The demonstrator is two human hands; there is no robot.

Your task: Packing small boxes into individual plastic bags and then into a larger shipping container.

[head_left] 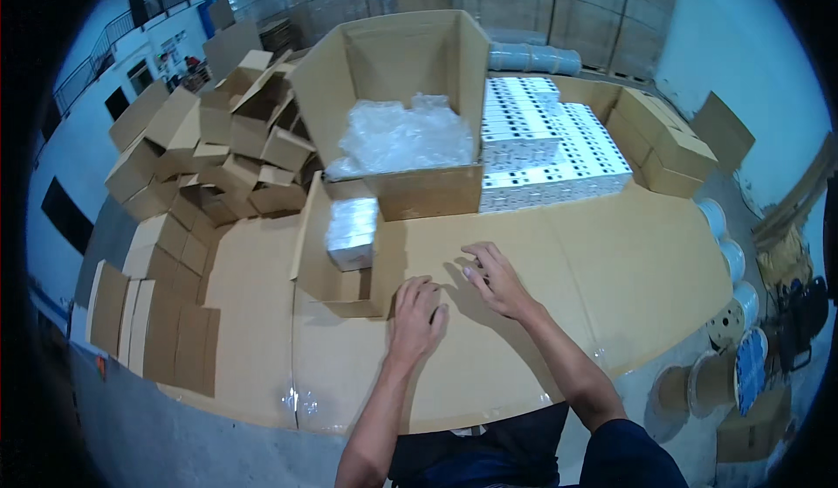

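My left hand (415,316) rests palm down on the cardboard-covered table (611,261), fingers curled, right beside a small open carton (336,261). A plastic-wrapped white bundle (353,231) stands inside that carton. My right hand (492,278) lies flat on the table a little to the right, fingers spread, holding nothing. Behind both hands stands a large open box (410,95) filled with clear plastic wrap (403,137). To its right sit stacks of small white boxes (550,147).
A heap of empty folded cartons (218,147) rises at the left, with flat cardboard sheets (148,322) below it. Closed brown boxes (668,152) stand at the right. Cable reels (733,348) lie on the floor at the lower right.
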